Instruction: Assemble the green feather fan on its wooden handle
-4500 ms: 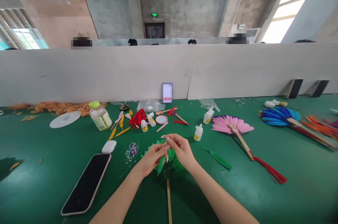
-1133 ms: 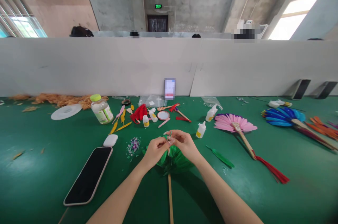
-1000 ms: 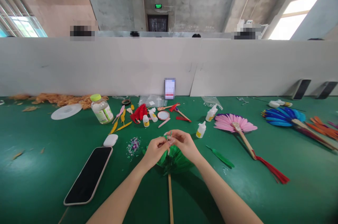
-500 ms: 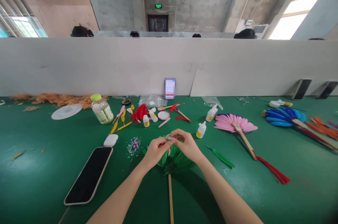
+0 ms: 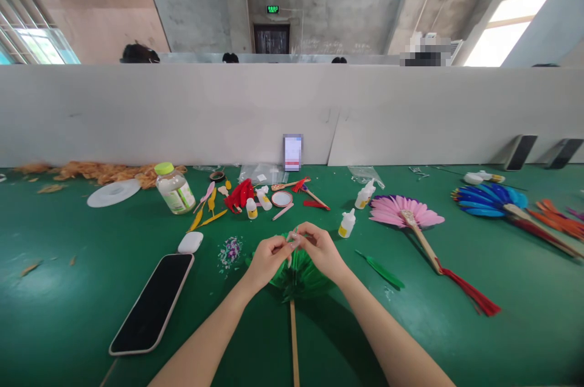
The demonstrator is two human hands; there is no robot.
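Observation:
Above a green feather fan (image 5: 314, 286), my left hand (image 5: 267, 262) and my right hand (image 5: 319, 253) meet with their fingertips pinched together. A small green bit, which looks like a green feather, shows at the fingertips; the fingers hide most of it. Below, the fan's feathers spread to both sides under the hands, and its pale wooden stick (image 5: 294, 338) points down toward me. A loose green feather (image 5: 381, 270) lies on the table to the right of my right hand. Left of my left hand is a small pile of purple and white bits (image 5: 231, 250).
Glue bottles (image 5: 347, 224) stand beyond my right hand. A pink feather fan (image 5: 406, 212) and a blue one (image 5: 488, 201) lie at right. At left are a phone (image 5: 152, 305), a white case (image 5: 190, 242) and a green-lidded jar (image 5: 176, 192). A white partition (image 5: 182, 113) runs behind.
The fingertips have shifted slightly against each other, and less of the green bit shows above them. The whole view has moved a little; the things on the table stay in place.

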